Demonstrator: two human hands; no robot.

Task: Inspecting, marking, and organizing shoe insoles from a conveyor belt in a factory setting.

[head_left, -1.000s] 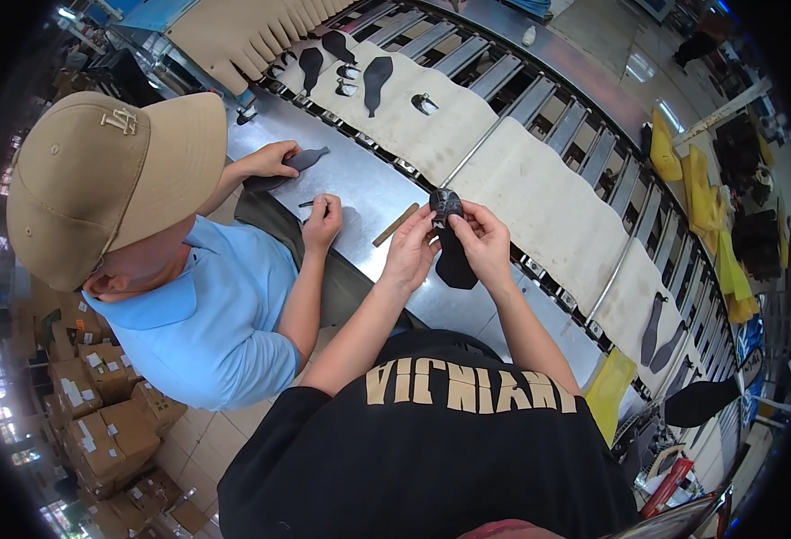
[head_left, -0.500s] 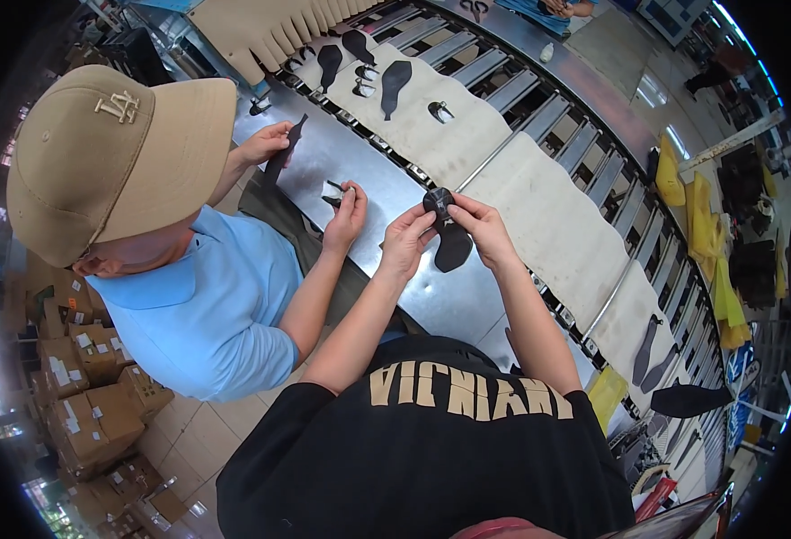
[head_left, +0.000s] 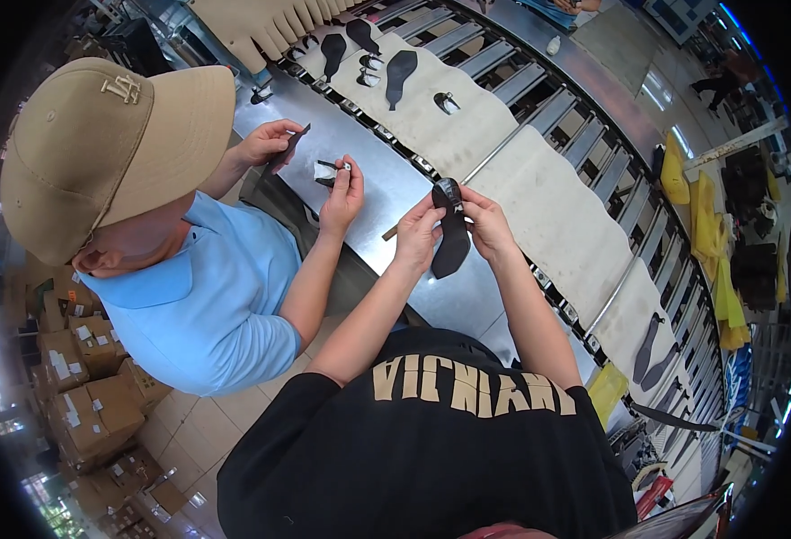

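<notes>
Dark insole (head_left: 450, 247), front and centre, and we have it up off the metal bench (head_left: 376, 198), its glossy black band (head_left: 447, 192) at the twelve o'clock end and its plain broad end pointing to six. Our left hand (head_left: 418, 235) is on the nine o'clock side, thumb and fingertips pinching the edge beside the band; our right hand (head_left: 488, 223) is on the three o'clock side, thumb and bent fingers gripping the opposite edge. How our fingers sit underneath, we cannot tell. Taking that insole as the middle of our dial, we have a thin brown stick (head_left: 390, 234) at nine o'clock, just beside our left hand. Out at ten, the co-worker's left hand (head_left: 268, 141) grasps another dark sole piece (head_left: 289, 151), while the co-worker's right hand (head_left: 342, 199) pinches a black-and-white strap (head_left: 325, 172). Up at twelve, we find a single strap piece (head_left: 447, 102) on the cream cloth (head_left: 544, 198) of the conveyor, with a loose insole (head_left: 402, 76) near it towards eleven. Round at four, two more dark insoles (head_left: 647, 349) lie side by side, and towards five we spot a yellow sheet (head_left: 608, 392); at eight, well apart from us, cardboard boxes (head_left: 99, 418) stand stacked.
</notes>
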